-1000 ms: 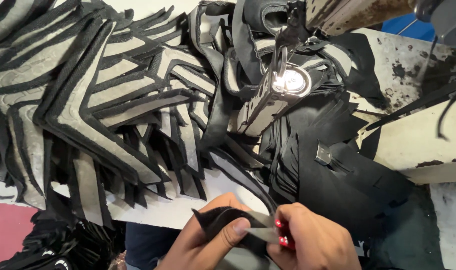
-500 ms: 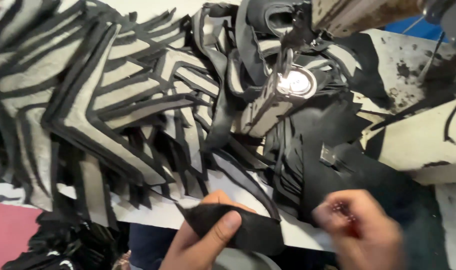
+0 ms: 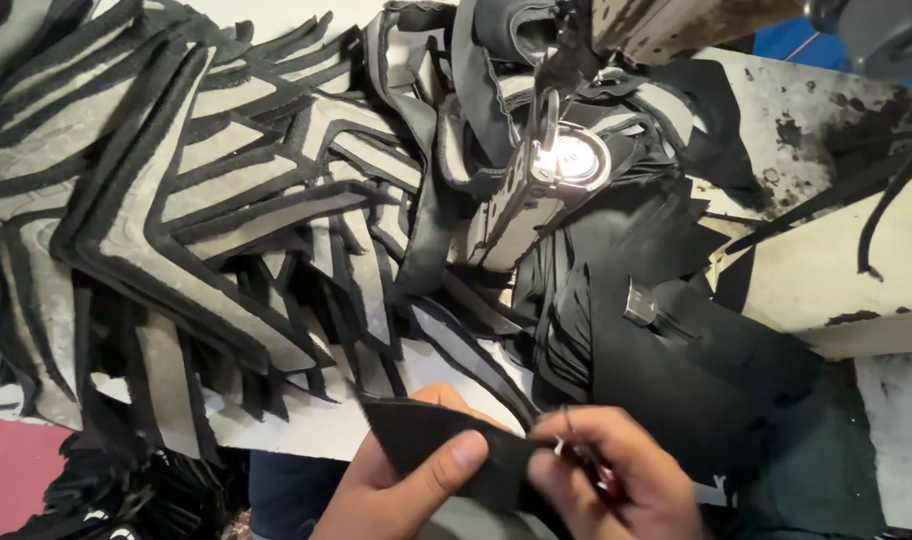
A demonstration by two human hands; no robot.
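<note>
Left hand [image 3: 396, 490] at 6 o'clock pinches black fabric piece [image 3: 446, 450], thumb on top. Right hand [image 3: 616, 480] fingers closed on piece's right edge, small red-handled tool [image 3: 604, 480] inside. Large pile of grey-and-black cut pieces [image 3: 176, 210] at 10 o'clock on tabletop [image 3: 836, 270]; black pieces [image 3: 696, 350] heaped at 3 o'clock below sewing machine lamp [image 3: 571, 158]. Judged: one piece in hand, most stock waiting.

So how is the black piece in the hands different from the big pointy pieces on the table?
The black piece is plain black all over; the pointy pieces are grey with black edges. The black piece is pinched between the left hand and right hand; the pointy pieces lie stacked, untouched, and look larger. Both look like flat, soft cut material.
</note>
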